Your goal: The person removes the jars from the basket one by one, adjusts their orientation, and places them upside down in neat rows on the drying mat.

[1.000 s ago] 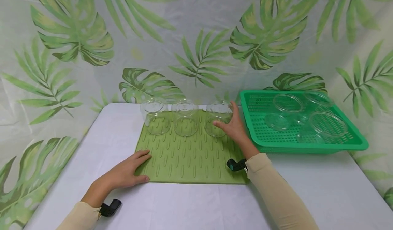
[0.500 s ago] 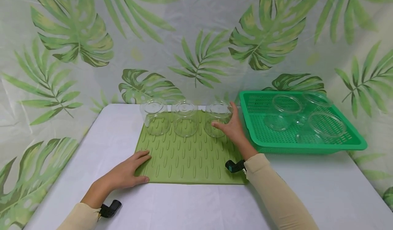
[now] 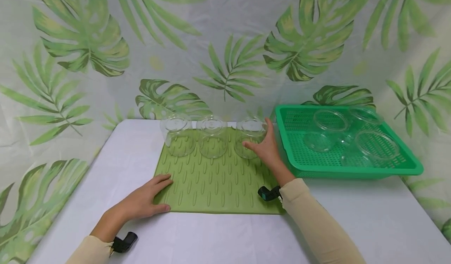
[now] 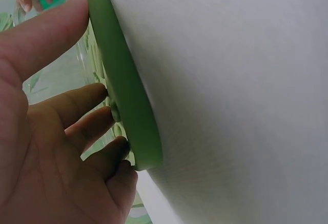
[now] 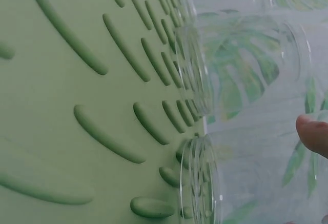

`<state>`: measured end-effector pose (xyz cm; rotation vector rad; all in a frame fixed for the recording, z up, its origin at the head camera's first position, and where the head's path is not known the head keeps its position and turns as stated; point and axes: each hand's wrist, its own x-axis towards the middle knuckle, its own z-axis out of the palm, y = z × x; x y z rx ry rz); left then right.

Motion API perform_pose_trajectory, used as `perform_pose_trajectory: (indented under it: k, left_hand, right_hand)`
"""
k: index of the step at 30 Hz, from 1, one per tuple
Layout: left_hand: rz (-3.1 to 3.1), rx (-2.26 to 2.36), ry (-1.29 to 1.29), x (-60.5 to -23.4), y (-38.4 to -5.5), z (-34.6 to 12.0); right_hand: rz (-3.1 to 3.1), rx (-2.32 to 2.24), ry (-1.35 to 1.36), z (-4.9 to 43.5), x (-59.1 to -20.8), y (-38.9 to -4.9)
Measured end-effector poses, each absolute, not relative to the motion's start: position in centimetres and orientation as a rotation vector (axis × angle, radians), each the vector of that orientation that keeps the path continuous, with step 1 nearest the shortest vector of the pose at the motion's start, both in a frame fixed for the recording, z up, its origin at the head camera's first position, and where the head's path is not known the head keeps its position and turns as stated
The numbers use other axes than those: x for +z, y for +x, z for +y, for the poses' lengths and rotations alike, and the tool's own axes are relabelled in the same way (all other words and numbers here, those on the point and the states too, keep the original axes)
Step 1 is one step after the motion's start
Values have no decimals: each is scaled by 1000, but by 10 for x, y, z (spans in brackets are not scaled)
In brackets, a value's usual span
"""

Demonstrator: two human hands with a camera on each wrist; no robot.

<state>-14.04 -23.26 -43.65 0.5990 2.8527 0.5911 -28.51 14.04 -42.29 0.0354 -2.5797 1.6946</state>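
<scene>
Three clear glass cups stand upside down in a row along the back of a ridged green mat (image 3: pixel 218 189): a left cup (image 3: pixel 179 144), a middle cup (image 3: pixel 212 146) and a right cup (image 3: pixel 251 129). My right hand (image 3: pixel 267 150) holds the right cup from its right side, thumb in front and fingers behind. In the right wrist view, the cup rim (image 5: pixel 202 183) is down at the mat and my thumb (image 5: pixel 313 134) is near the upper part. At the mat's front left corner rests my left hand (image 3: pixel 139 201), fingers spread over the mat's edge.
Right of the mat, a green plastic basket (image 3: pixel 356 173) contains three more clear glass cups (image 3: pixel 325 135), rims up and leaning. A white cloth (image 3: pixel 225 240) covers the table. Behind it hangs a leaf-patterned curtain (image 3: pixel 236 21).
Almost nothing differs. My right hand keeps its hold on the right cup, and my left hand stays at the mat's corner; the whole head view has shifted slightly.
</scene>
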Motion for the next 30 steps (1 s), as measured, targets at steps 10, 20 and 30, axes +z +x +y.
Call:
perform_pose_trajectory:
  k: [10,20,30]
  left_hand:
    - [2835,614,569,-437,-138,-231]
    - [2834,620,562,-437,-138,-232]
    - [2840,620,558,-436,-137,-231]
  right_hand:
    - [-2620,1668,-9,139,-416,-280]
    - [-2603,1270,160,138,-389,-262]
    - [-2621,1103,385,151,-360,-249]
